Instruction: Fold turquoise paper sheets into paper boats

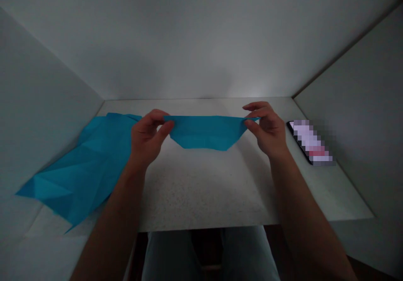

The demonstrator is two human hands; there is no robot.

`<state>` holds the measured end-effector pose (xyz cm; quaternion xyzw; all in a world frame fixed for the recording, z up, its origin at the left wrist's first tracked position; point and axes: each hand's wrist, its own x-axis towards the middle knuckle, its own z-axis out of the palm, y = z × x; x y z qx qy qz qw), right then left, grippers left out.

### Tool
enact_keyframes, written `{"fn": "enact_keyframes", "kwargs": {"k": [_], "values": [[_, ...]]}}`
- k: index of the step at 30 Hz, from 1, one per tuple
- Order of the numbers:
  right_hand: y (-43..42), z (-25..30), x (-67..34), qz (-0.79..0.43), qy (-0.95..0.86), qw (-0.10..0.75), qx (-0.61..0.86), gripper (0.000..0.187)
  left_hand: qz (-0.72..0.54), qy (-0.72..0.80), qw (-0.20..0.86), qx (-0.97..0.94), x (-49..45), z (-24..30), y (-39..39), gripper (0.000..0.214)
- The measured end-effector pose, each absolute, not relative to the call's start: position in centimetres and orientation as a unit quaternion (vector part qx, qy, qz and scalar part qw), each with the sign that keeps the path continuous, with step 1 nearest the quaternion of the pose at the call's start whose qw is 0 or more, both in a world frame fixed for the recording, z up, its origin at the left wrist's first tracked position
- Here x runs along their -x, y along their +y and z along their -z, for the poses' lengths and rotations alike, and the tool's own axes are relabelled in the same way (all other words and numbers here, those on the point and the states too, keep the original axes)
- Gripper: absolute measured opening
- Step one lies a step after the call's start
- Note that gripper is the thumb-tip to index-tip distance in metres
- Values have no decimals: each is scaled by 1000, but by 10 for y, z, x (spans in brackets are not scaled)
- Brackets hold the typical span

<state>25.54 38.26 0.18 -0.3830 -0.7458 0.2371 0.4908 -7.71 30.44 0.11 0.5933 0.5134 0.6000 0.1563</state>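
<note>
One blue sheet [206, 133] is stretched between the person's two hands, over the far half of the counter [204, 188]. Its top edge runs straight and nearly level; the bottom edge is shorter, with both lower corners slanting inward. Whether the bottom edge touches the surface cannot be determined. The left hand [151, 136] grips the upper left corner, thumb in front, fingers closed narrowly on the sheet. The right hand [268, 129] pinches the upper right corner in the same manner between thumb and fingers, a small pointed tip showing beyond the grip; its uppermost finger is extended, clear of the sheet. To the left lies a larger blue bundle [91, 163], creased in many facets, pointed at its near and left ends, its right side partly hidden behind the left hand and forearm. To the right, well apart from the bundle and near the right wall [355, 113], a phone [302, 140] lies at a slant, screen lit, its display blurred into blocks. The counter is pale, with dark specks toward the front. A plain back wall [195, 37] rises behind it. Below the front edge, two trouser legs [170, 256] are visible.
</note>
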Motion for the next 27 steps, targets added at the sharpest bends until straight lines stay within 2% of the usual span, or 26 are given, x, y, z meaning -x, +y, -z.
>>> {"fn": "enact_keyframes", "kwargs": {"k": [4,7,9,11,12,14,17,20,22,24,27], "values": [[373,4,-242,-249,-703,532,400,33,-609,560,139,-544,65,2,303,33],[378,16,-239,-299,-693,470,457,36,-525,628,214,-533,67,11,307,29],[385,24,-241,-313,-711,411,478,48,-429,679,233,-548,71,19,309,37],[391,30,-245,-265,-752,367,479,63,-348,705,168,-595,72,23,310,52],[392,30,-247,-228,-776,350,472,64,-320,702,122,-625,72,24,309,56],[392,29,-248,-185,-818,315,445,53,-280,665,76,-688,68,22,308,51],[388,23,-246,-264,-861,205,383,35,-209,582,175,-766,60,17,306,29],[384,20,-241,-346,-873,87,332,27,-123,542,282,-782,56,13,304,29],[382,19,-240,-355,-877,51,319,35,-87,541,314,-776,57,12,303,39],[380,17,-242,-348,-883,34,314,51,-67,539,332,-771,61,12,303,51],[379,14,-250,-329,-890,12,316,62,-51,533,350,-768,70,12,302,54]]}}
